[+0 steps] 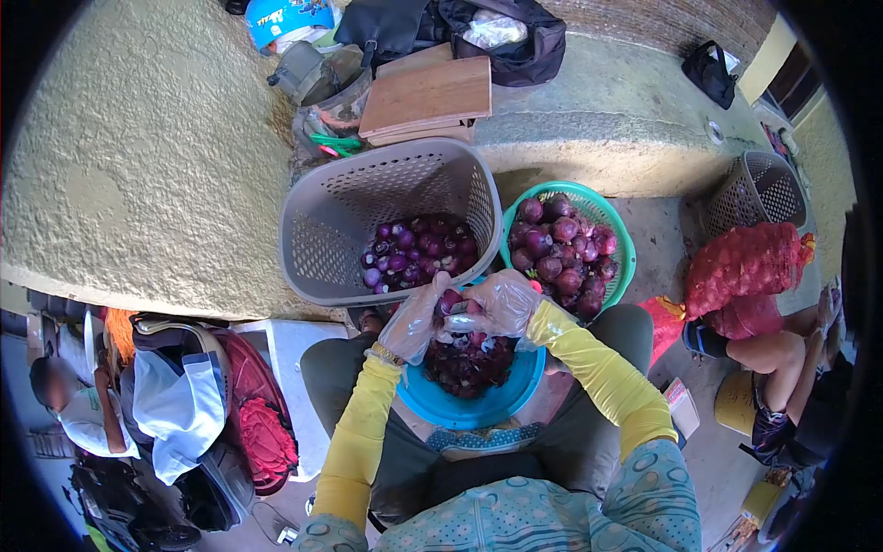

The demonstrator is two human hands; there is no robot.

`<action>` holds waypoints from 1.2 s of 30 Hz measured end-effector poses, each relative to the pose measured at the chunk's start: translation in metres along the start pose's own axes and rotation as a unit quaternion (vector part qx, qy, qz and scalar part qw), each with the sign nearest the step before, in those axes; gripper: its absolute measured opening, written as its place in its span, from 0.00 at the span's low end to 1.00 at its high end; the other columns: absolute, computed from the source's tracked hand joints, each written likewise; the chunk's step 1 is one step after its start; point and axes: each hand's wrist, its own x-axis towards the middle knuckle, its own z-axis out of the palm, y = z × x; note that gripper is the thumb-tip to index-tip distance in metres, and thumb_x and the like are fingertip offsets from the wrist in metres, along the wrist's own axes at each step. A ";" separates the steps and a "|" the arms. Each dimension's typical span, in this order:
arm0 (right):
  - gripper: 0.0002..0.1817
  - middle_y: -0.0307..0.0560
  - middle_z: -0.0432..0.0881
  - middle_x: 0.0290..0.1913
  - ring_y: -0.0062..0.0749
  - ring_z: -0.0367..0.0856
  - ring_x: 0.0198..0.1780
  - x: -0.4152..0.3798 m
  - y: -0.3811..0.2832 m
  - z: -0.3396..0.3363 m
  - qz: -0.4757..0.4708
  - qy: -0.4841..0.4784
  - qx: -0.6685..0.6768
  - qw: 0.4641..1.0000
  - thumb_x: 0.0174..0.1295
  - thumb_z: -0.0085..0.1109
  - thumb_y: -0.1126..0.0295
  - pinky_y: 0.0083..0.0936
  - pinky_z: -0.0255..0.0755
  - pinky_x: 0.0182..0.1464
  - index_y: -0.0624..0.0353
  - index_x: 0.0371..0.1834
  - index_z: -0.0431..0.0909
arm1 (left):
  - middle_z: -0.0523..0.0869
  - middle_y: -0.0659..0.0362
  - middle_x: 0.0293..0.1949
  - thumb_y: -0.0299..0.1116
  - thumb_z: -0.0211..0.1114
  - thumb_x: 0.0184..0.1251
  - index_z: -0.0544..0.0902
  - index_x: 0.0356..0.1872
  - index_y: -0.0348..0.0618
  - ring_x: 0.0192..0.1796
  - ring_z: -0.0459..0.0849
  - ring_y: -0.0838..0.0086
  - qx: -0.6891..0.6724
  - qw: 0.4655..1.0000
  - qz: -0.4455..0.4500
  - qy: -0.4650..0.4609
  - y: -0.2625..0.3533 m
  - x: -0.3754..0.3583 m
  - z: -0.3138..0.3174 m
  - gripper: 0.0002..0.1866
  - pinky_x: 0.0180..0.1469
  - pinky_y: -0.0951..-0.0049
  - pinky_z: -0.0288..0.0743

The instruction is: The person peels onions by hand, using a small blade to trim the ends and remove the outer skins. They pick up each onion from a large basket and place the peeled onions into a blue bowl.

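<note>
Both my hands wear clear plastic gloves and yellow sleeves. My left hand (418,317) and my right hand (501,304) meet over a blue bowl (460,409) on my lap, together gripping one red onion (451,301). A small blade seems to show at the right hand, but I cannot tell for sure. The blue bowl holds dark purple onion skins. Just beyond stands a grey basket (317,244) with peeled shiny onions at its bottom, and a green basket (625,248) full of unpeeled red onions.
A red mesh sack of onions (745,262) lies at the right beside another person's bare legs (782,354). An empty grey basket (759,189) stands behind it. Wooden boards (428,92), bags and a jug sit on the concrete ledge. Backpacks and a person are at the left.
</note>
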 end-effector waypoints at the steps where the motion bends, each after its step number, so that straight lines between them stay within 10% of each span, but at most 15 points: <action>1: 0.28 0.48 0.86 0.23 0.51 0.86 0.26 0.000 0.005 0.004 0.009 -0.007 -0.003 1.000 0.62 0.67 0.38 0.42 0.78 0.32 0.55 0.29 0.86 | 0.79 0.62 0.37 0.63 0.52 0.81 0.80 0.49 0.38 0.31 0.74 0.81 0.003 1.000 0.006 -0.001 0.001 -0.001 0.001 0.31 0.29 0.78 0.70; 12: 0.30 0.52 0.85 0.24 0.51 0.87 0.28 0.001 -0.008 -0.006 0.066 -0.030 -0.059 0.996 0.64 0.63 0.35 0.43 0.79 0.33 0.54 0.28 0.86 | 0.81 0.61 0.49 0.47 0.57 0.83 0.80 0.53 0.40 0.48 0.80 0.80 0.114 0.977 0.162 0.079 -0.024 0.015 -0.015 0.18 0.44 0.75 0.81; 14: 0.30 0.51 0.86 0.24 0.51 0.87 0.28 0.001 -0.010 -0.009 0.072 -0.037 -0.080 0.994 0.64 0.62 0.34 0.43 0.79 0.34 0.53 0.29 0.87 | 0.82 0.61 0.52 0.44 0.59 0.81 0.80 0.56 0.43 0.54 0.80 0.78 -0.039 0.994 0.093 0.041 -0.013 0.009 -0.010 0.16 0.50 0.71 0.84; 36: 0.35 0.53 0.85 0.26 0.52 0.87 0.30 0.000 0.010 -0.002 0.076 0.062 0.001 0.995 0.58 0.68 0.31 0.42 0.80 0.35 0.59 0.32 0.86 | 0.82 0.58 0.60 0.38 0.63 0.79 0.81 0.57 0.42 0.60 0.82 0.73 -0.109 0.983 0.150 0.006 -0.015 0.012 -0.022 0.14 0.54 0.65 0.86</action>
